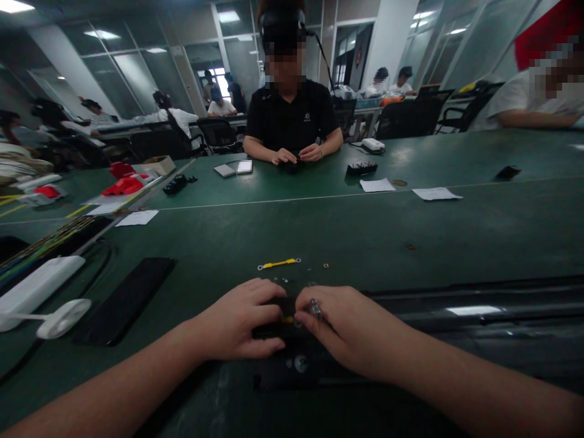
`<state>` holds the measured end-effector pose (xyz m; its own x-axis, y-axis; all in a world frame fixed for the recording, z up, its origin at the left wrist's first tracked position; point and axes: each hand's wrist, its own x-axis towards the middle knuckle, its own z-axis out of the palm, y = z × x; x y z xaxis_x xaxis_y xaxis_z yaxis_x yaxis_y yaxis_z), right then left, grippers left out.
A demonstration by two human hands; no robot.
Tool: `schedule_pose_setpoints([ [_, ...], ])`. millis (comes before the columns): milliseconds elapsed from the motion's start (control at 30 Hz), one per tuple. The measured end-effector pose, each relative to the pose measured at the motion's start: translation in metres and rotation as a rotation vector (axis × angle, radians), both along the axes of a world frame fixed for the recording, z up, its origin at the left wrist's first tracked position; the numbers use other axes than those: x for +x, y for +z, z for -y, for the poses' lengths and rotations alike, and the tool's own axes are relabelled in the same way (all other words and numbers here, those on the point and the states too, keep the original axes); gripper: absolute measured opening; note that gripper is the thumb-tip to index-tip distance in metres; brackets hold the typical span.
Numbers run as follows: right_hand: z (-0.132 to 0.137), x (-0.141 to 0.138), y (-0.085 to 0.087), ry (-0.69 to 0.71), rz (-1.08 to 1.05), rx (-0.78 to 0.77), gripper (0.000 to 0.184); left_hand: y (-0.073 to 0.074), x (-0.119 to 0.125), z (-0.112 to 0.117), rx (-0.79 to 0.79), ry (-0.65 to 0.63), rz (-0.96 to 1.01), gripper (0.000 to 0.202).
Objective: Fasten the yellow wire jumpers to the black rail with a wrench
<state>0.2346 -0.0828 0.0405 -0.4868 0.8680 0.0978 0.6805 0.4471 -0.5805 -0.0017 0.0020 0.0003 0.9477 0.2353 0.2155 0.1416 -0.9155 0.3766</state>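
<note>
My left hand [244,319] lies curled over the left end of a black block [292,359] on the green table [347,237], fingers wrapped on its top edge. My right hand [344,328] pinches a small clear-handled screwdriver [314,308] over the same block, where a bit of yellow shows between my hands. A short yellow wire with ring terminals [279,264] lies just beyond my hands, with a few tiny washers or screws [325,265] beside it.
A black flat pad [125,298] and white devices [39,286] lie at left, with coloured cables [41,246] behind. A person in a black shirt [292,118] works opposite. Paper slips [435,193], a phone [244,166] and small black parts dot the far table.
</note>
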Motion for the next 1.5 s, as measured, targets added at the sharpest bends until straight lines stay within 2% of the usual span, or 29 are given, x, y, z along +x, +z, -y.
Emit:
schedule_pose_setpoints([
  [100,0.000,0.001,-0.001,0.007,0.023,-0.001,0.017,0.002,0.001,-0.001,-0.067,0.016,-0.024,0.025],
  [333,0.002,0.001,-0.001,0.000,0.046,0.006,0.017,0.019,-0.015,-0.020,-0.414,-0.006,-0.170,0.033],
  [433,0.002,0.000,0.000,-0.002,0.050,0.007,0.016,0.023,-0.025,-0.033,-0.582,-0.066,-0.148,0.022],
  [500,0.003,0.000,0.001,-0.013,0.037,-0.001,0.016,0.021,-0.029,-0.038,-0.639,-0.026,-0.094,0.009],
  [567,0.002,0.000,0.002,-0.033,0.012,-0.018,0.017,0.017,-0.029,-0.040,-0.618,0.032,-0.063,0.003],
  [767,0.001,0.000,0.001,-0.045,-0.020,-0.031,0.017,0.006,-0.024,-0.037,-0.424,0.060,-0.031,0.017],
  [933,0.002,0.001,0.000,-0.029,-0.005,-0.018,0.017,0.010,-0.026,-0.039,-0.405,0.063,-0.099,0.021],
  [1133,0.003,0.001,0.001,-0.027,0.011,-0.010,0.017,0.013,-0.025,-0.040,-0.390,0.032,-0.144,0.014],
  [1500,0.002,0.000,0.000,-0.058,-0.025,-0.036,0.017,0.017,-0.025,-0.041,-0.421,0.024,-0.199,0.026],
])
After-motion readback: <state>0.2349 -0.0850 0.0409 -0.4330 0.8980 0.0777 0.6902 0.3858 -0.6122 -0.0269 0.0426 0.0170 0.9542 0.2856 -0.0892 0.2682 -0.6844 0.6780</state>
